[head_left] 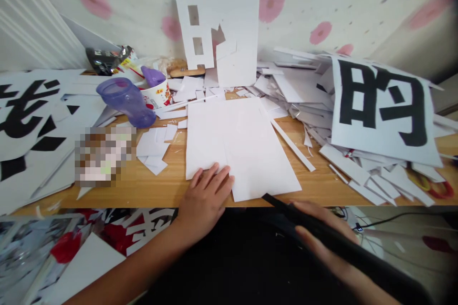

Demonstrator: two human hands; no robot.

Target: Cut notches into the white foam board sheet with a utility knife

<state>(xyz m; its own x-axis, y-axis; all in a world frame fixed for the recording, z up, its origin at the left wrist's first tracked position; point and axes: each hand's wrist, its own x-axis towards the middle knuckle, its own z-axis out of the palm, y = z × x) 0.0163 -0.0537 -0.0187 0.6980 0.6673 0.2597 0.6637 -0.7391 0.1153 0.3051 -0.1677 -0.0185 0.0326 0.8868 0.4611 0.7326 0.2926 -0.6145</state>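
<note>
Sheet point(246, 147) ahead, under splayed left fingers point(208, 177), nothing gripped; black tool point(322, 233) in curled right fingers point(315, 209), tip at near edge.

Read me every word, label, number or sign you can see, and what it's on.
"的", as it appears: right-hand printed sheet.
Left-hand printed sheet: large black character, cut off by the picture's edge; not readable for certain.
White cup: red and yellow print, too small to read.
Shiny packet: print too blurred.
White board under the left hand: no readable text.
</note>
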